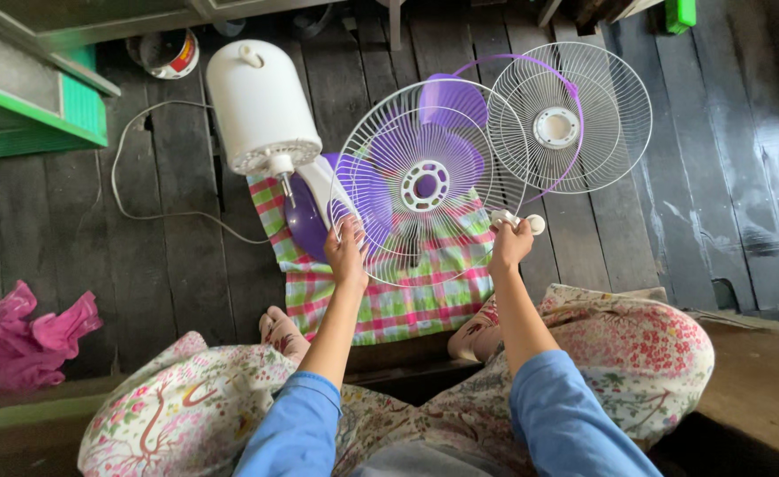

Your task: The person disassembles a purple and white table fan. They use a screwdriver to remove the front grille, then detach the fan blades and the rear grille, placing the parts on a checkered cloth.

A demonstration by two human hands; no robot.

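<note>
Two grilles: wire fan guard (425, 181) held up; second guard (569, 119) on floor.
Floor: dark wooden planks (169, 265), checked cloth (407, 300).
Left hand (345, 252): closed on guard rim.
Right hand (510, 243): pinching rim with white clip.
Motors: one (260, 106).

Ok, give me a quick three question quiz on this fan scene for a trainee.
1. True or false: both hands hold the nearer wire grille.
2. What colour is the fan blade? A green, B purple, C red.
3. What lies under the fan parts?

Key: 1 true, the left hand and right hand grip its rim. 2 B. 3 a checked cloth on the plank floor.
</note>
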